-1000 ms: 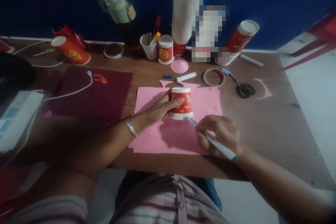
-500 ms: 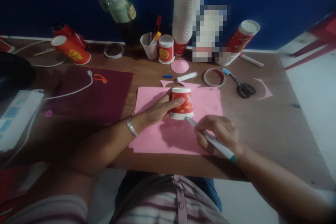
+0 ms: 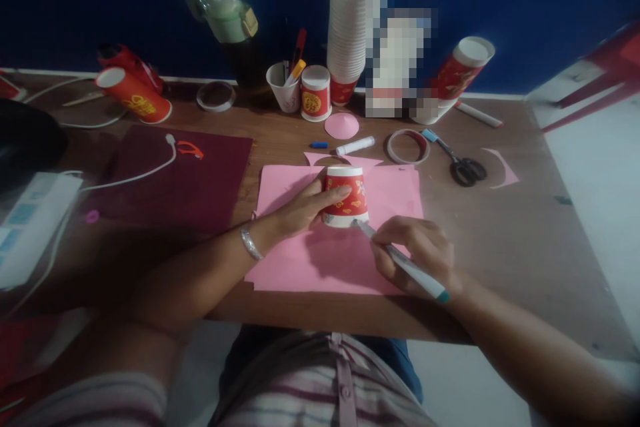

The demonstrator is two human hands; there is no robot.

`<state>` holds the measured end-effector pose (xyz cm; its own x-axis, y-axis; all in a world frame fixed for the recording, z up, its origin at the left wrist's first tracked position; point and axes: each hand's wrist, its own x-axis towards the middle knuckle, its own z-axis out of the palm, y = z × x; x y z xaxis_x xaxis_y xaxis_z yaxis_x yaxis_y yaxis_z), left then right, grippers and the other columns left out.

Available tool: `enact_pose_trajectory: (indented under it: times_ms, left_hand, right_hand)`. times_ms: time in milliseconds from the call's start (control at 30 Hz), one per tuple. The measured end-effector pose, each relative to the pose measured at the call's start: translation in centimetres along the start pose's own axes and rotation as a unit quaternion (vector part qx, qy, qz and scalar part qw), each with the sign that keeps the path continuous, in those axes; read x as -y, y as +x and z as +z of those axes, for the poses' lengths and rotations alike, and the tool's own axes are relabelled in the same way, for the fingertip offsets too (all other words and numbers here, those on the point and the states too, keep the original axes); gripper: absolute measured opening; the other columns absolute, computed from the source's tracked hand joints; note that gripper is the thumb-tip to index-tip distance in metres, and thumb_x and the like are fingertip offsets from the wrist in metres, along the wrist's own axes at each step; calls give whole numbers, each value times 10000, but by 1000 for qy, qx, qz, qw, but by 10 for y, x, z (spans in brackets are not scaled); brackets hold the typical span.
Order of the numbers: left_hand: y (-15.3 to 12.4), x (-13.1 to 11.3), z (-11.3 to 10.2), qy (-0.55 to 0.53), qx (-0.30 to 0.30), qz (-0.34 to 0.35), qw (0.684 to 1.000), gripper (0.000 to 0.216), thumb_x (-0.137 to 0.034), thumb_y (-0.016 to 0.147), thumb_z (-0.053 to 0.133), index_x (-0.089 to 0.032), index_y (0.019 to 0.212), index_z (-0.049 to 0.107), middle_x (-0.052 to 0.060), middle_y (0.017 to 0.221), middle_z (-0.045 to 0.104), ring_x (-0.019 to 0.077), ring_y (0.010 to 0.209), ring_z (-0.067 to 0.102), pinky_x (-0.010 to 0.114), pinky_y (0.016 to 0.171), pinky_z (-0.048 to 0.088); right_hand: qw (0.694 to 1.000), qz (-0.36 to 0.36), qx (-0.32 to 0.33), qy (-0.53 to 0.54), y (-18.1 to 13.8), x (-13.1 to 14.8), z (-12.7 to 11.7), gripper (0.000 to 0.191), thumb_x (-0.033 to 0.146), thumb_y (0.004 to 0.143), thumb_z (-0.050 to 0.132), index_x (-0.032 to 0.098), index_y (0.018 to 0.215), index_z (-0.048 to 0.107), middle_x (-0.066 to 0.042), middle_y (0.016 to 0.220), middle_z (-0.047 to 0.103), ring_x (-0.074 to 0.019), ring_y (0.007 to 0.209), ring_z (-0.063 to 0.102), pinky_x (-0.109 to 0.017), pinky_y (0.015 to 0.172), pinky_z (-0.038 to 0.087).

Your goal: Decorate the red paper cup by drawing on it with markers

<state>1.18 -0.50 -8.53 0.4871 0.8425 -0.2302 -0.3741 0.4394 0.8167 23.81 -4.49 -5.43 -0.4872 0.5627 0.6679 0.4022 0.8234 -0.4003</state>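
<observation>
My left hand (image 3: pixel 310 203) is wrapped round a red and white paper cup (image 3: pixel 350 203), its thumb lying across the red, gold-patterned side. The cup is upside down, over pink paper (image 3: pixel 300 260). My right hand (image 3: pixel 413 253) grips a white marker (image 3: pixel 415 275) with a green end. The marker's tip meets the white band at the cup's lower edge, where small dark drawn marks show. Just behind the cup lie a capped white marker (image 3: pixel 355 146) and a small blue cap (image 3: pixel 319 145).
Behind stand a tall stack of paper cups (image 3: pixel 347 27), a cup of pens (image 3: pixel 285 90) and a pixelated upright object (image 3: pixel 397 60). To the right lie a tape roll (image 3: pixel 407 147) and black-handled scissors (image 3: pixel 467 172). A white power strip (image 3: pixel 35 227) with cables is at left.
The marker tip has shifted very slightly up along the cup's white band. My left hand and the cup stay almost where they were.
</observation>
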Motion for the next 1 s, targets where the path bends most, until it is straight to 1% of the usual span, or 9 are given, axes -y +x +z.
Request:
enact_pose_trajectory:
  times_ms: [200,400,567,733,867,1000]
  left_hand:
    - [0,1,-2,-4,3,1,1000,508,-450,934,873,-192,1302,637,137,1313,785,266,1189,770,376,998,614]
    - [0,1,-2,5,2,4,1000,513,-463,938,867,-190,1304,632,143,1308,783,271,1186,770,362,960,617]
    - [0,1,-2,5,-2,1,1000,534,-472,927,877,-192,1307,628,128,1283,787,263,1186,770,386,1006,613]
    - [0,1,-2,2,-3,1,1000,528,-474,924,876,-193,1302,636,131,1267,795,271,1183,772,364,963,618]
    - [0,1,-1,-4,0,1,1000,549,-472,910,887,-188,1304,631,134,1263,794,275,1175,776,388,999,616]
    - [0,1,-1,-5,-4,1,1000,530,-461,916,884,-185,1286,624,136,1281,790,267,1158,778,379,992,618]
  right_hand:
    - [1000,4,-17,-6,-1,-2,1,170,77,936,674,241,953,631,40,703,701,-120,545,652,-225,550,538]
    - [1000,5,-17,-7,-1,-2,1,165,89,952,679,242,964,618,31,710,705,-121,547,654,-230,547,540]
    - [1000,9,-16,-8,-1,-1,0,173,82,951,679,240,965,609,33,706,700,-121,545,644,-229,541,531]
    - [1000,7,-7,-7,-1,0,0,165,83,953,679,234,961,612,30,714,703,-120,556,654,-230,557,535]
    - [1000,11,-10,-6,-2,1,1,159,91,956,678,236,956,611,38,712,701,-117,558,657,-227,562,533]
    - [1000,13,0,2,-3,1,1,161,91,974,667,236,964,600,39,715,695,-114,560,652,-227,565,529]
